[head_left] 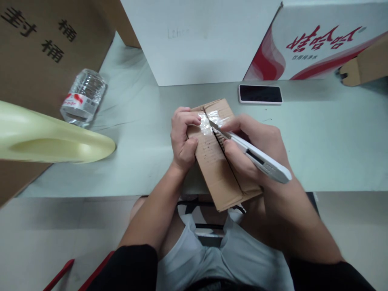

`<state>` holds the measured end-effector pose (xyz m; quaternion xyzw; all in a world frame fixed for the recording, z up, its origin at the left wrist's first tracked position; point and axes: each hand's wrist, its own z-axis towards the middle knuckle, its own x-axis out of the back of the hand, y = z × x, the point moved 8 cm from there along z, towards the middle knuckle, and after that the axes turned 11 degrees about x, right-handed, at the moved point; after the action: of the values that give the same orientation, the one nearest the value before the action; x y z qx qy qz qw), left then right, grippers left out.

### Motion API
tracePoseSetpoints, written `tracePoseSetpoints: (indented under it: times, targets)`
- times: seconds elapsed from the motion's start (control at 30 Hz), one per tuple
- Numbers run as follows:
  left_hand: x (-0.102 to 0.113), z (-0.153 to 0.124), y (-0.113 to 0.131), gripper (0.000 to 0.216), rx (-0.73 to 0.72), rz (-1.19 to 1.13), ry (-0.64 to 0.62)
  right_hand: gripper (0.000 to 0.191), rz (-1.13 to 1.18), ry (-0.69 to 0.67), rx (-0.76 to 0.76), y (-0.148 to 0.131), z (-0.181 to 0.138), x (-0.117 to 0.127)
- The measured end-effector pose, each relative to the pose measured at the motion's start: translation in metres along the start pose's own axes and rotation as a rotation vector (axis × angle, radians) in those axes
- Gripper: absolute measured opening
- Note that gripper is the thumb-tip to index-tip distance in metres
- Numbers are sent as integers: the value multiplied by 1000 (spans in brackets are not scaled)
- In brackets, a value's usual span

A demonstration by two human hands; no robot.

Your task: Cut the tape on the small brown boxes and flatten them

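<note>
- One small box of plain brown cardboard (215, 165) was held at the near edge of one pale green table (333, 145), with its near end poking out past it.
- Two bare hands were counted, both busy: the box's left side was gripped by the left hand (183, 139), and one cutter (263, 159) was grasped in the curled fingers of the right hand (257, 137).
- The cutter was slim, white and smooth, and its blade tip was set at the seam, right by some shiny, crinkled clear tape (206, 124).
- One flat phone (260, 94) with a dark screen was seen beyond the box.
- One clear ribbed bottle (83, 97) was spotted on the left, near one smooth, rounded, pale yellow thing (54, 135); what that was couldn't be told.
- Three big cartons were counted: one brown carton (60, 52), one white carton (209, 48), one red-and-white carton (327, 50).
</note>
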<state>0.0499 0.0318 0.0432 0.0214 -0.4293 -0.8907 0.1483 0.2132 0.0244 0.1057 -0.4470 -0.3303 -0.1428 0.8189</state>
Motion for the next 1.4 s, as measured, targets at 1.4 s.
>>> tracePoseSetpoints:
  times: [1.4]
  targets:
    - [8,5,3,39,-43,215,-148,12,-228,201,111,-32,-19,52]
